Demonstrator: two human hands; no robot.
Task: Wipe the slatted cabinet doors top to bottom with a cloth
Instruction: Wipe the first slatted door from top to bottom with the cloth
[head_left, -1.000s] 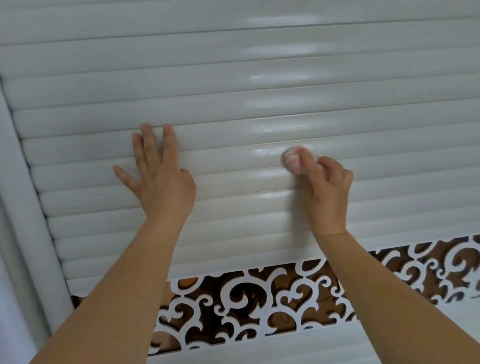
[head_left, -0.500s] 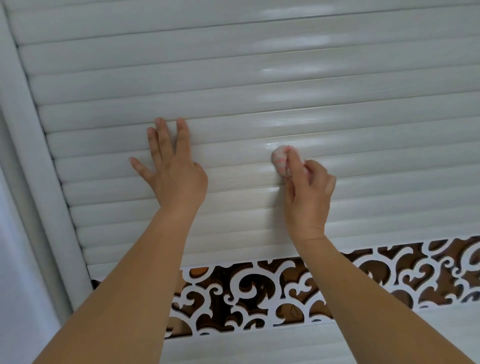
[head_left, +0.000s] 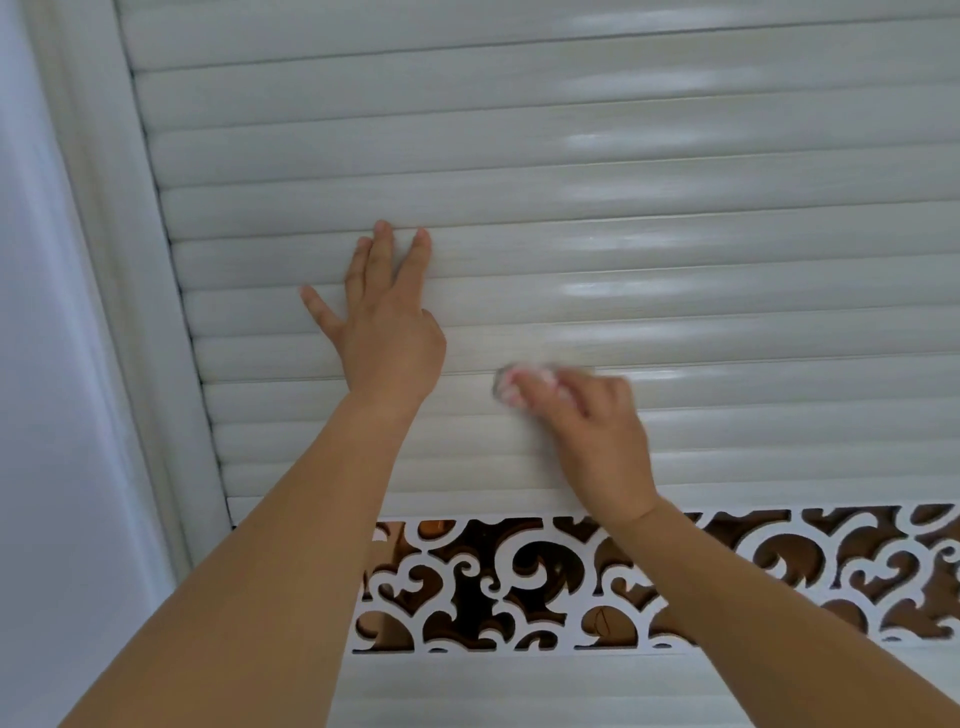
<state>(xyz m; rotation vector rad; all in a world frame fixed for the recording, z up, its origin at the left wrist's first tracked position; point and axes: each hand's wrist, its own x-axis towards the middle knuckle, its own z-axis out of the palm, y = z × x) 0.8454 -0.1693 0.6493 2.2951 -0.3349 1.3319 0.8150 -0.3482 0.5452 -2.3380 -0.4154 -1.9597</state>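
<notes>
Wiping pass in progress on the lower slats of the upper door panel.

The right hand (head_left: 597, 426) is gripping a small bunched cloth (head_left: 524, 384), its fingers curled over the wad and pressing it against a slat of the slatted door (head_left: 675, 208); the cloth is sitting at about 5 o'clock from the left hand (head_left: 387, 322), just beside its wrist; the left hand is lying flat with fingers spread, bracing the slats and holding nothing; the fretwork band (head_left: 519, 582) is running at 6 o'clock below both hands; judged next: working the few remaining slats downward, keeping the cloth seated in each groove.
</notes>
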